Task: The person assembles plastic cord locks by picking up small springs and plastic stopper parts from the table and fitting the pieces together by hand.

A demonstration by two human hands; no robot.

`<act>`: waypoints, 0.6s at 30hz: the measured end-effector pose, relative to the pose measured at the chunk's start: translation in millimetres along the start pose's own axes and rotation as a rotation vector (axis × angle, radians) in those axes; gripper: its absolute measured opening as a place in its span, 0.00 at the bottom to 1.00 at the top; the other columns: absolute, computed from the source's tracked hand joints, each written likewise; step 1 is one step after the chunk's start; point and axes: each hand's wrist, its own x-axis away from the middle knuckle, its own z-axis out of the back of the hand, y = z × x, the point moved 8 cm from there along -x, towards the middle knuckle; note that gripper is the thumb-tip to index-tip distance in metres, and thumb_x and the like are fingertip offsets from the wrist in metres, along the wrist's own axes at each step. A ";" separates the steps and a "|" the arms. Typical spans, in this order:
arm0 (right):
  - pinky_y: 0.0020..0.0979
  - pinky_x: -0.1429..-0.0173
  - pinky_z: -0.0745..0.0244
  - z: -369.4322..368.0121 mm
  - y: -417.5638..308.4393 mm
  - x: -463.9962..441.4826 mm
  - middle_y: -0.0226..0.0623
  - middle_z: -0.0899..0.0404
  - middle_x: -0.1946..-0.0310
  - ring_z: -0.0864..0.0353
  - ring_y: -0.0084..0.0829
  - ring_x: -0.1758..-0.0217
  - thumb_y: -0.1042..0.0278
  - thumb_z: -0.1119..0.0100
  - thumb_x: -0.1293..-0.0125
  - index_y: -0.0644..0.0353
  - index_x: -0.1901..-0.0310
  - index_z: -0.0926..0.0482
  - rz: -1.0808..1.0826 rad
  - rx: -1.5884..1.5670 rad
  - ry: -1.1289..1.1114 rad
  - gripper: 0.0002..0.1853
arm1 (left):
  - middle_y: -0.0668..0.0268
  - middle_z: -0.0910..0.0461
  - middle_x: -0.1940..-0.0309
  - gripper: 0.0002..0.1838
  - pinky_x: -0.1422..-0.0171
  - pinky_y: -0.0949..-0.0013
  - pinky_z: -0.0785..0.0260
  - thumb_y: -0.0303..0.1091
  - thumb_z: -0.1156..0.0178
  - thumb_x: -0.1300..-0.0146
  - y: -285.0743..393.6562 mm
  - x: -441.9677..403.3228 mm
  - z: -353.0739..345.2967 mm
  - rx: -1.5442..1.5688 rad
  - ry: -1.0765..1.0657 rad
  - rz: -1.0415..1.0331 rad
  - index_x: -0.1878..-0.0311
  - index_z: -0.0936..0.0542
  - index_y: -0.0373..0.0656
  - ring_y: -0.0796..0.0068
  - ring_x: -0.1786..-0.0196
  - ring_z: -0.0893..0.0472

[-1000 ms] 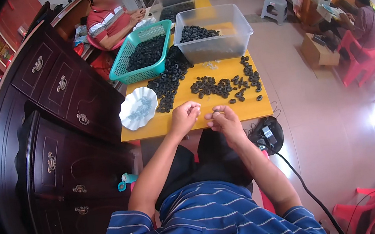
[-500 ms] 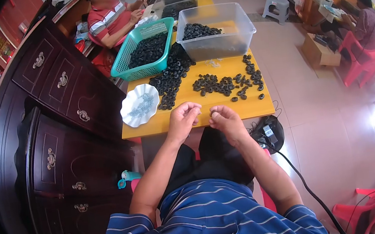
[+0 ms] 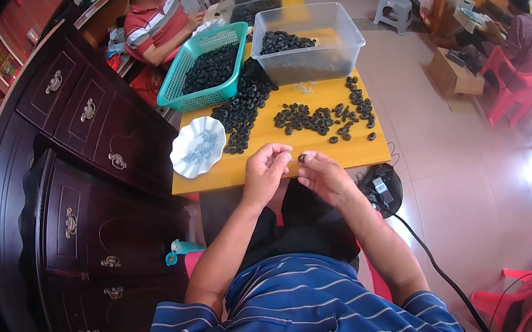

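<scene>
Over the near edge of the yellow table [image 3: 253, 168], my left hand [image 3: 265, 171] is closed in a pinch, with a tiny pale piece at its fingertips, too small to name. Close to its right, my right hand [image 3: 322, 175] pinches a small black ring [image 3: 302, 158] between thumb and forefinger. The fingertips of the two hands are a short gap apart. Beyond them, loose black rings [image 3: 303, 118] are scattered on the tabletop. To the left, a white scalloped dish [image 3: 183, 167] holds many small clear pieces [image 3: 203, 149].
A teal basket [image 3: 200, 101] and a clear plastic bin [image 3: 310, 66], both holding black rings, stand farther back. A ring pile [image 3: 242, 112] lies beside the basket. Dark drawers [image 3: 95, 168] flank the left. Across the table, a person [image 3: 160, 25] in a striped shirt sits.
My right fingers have turned, so the black ring shows more clearly. My left hand has shifted slightly right. The person across the table has raised one hand toward the far bin.
</scene>
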 end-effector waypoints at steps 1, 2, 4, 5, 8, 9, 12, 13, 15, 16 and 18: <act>0.29 0.47 0.24 0.9 -0.5 0.3 0.27 0.18 0.57 0.19 0.22 0.57 0.64 0.42 0.26 0.51 0.52 0.24 -0.001 0.000 0.000 0.06 | 0.74 0.20 0.68 0.06 0.63 0.81 0.29 0.27 0.41 0.29 1.9 -0.5 -1.2 0.000 0.005 -0.011 0.54 0.19 0.37 0.89 0.70 0.25; 0.29 0.47 0.25 -0.5 -0.3 0.4 0.26 0.18 0.57 0.20 0.22 0.57 0.63 0.42 0.26 0.50 0.52 0.23 -0.011 -0.022 -0.028 0.05 | 0.74 0.20 0.68 0.06 0.63 0.81 0.29 0.27 0.41 0.29 1.5 -1.2 -2.4 0.000 0.005 -0.011 0.54 0.19 0.37 0.89 0.70 0.25; 0.28 0.47 0.25 -3.2 -0.4 0.9 0.24 0.19 0.58 0.21 0.21 0.57 0.63 0.41 0.26 0.50 0.53 0.23 -0.021 -0.045 -0.055 0.05 | 0.74 0.20 0.68 0.05 0.62 0.82 0.29 0.25 0.40 0.30 4.6 -2.2 -3.2 -0.039 0.020 -0.065 0.54 0.19 0.36 0.89 0.69 0.24; 0.28 0.47 0.25 -4.7 -1.3 1.9 0.24 0.19 0.58 0.20 0.20 0.57 0.63 0.41 0.26 0.50 0.53 0.23 -0.023 -0.042 -0.053 0.05 | 0.74 0.20 0.68 0.05 0.62 0.82 0.29 0.25 0.40 0.30 3.2 -2.8 -4.2 -0.039 0.020 -0.064 0.54 0.19 0.36 0.89 0.69 0.24; 0.27 0.48 0.24 -4.4 -1.1 1.1 0.24 0.19 0.58 0.20 0.20 0.58 0.63 0.41 0.26 0.50 0.53 0.23 -0.019 -0.036 -0.058 0.05 | 0.72 0.18 0.68 0.05 0.62 0.81 0.27 0.22 0.39 0.32 7.5 -2.7 -6.0 -0.068 0.043 -0.132 0.55 0.19 0.35 0.88 0.68 0.21; 0.27 0.49 0.24 -4.5 -1.1 0.7 0.24 0.18 0.59 0.20 0.20 0.59 0.63 0.41 0.26 0.50 0.53 0.23 -0.012 -0.030 -0.065 0.05 | 0.71 0.17 0.68 0.05 0.62 0.80 0.27 0.22 0.38 0.33 12.3 -1.6 -7.3 -0.122 0.047 -0.181 0.56 0.19 0.35 0.87 0.68 0.20; 0.27 0.50 0.24 -3.7 -1.7 0.5 0.25 0.18 0.59 0.20 0.20 0.59 0.64 0.41 0.26 0.51 0.53 0.23 0.001 -0.021 -0.058 0.05 | 0.69 0.16 0.67 0.05 0.62 0.79 0.25 0.21 0.37 0.35 22.4 0.8 -10.3 -0.242 0.052 -0.258 0.56 0.19 0.35 0.85 0.67 0.18; 0.27 0.50 0.24 -3.3 -1.5 0.2 0.25 0.18 0.59 0.20 0.20 0.59 0.64 0.41 0.26 0.51 0.53 0.23 0.004 -0.024 -0.055 0.05 | 0.68 0.15 0.67 0.06 0.62 0.79 0.25 0.21 0.37 0.35 25.3 1.8 -11.0 -0.307 0.055 -0.286 0.56 0.18 0.35 0.85 0.68 0.17; 0.27 0.50 0.23 -3.2 -1.0 -0.3 0.26 0.18 0.58 0.20 0.20 0.59 0.65 0.42 0.26 0.51 0.54 0.23 0.006 -0.013 -0.064 0.04 | 0.69 0.15 0.67 0.06 0.61 0.80 0.25 0.21 0.37 0.35 25.6 2.0 -12.6 -0.320 0.025 -0.281 0.56 0.18 0.35 0.86 0.67 0.18; 0.27 0.50 0.23 -2.3 -1.2 -0.5 0.26 0.18 0.58 0.20 0.20 0.59 0.65 0.42 0.26 0.51 0.54 0.23 0.011 -0.014 -0.058 0.04 | 0.71 0.16 0.66 0.06 0.61 0.81 0.26 0.22 0.36 0.35 25.0 1.5 -14.1 -0.332 0.000 -0.278 0.56 0.18 0.35 0.86 0.66 0.18; 0.27 0.50 0.23 -4.9 -0.7 0.1 0.27 0.18 0.59 0.20 0.20 0.60 0.66 0.43 0.26 0.52 0.54 0.23 0.005 -0.047 -0.100 0.04 | 0.70 0.15 0.65 0.06 0.60 0.80 0.25 0.22 0.36 0.35 6.6 -4.7 -16.7 -0.065 -0.133 -0.109 0.55 0.17 0.37 0.85 0.65 0.17</act>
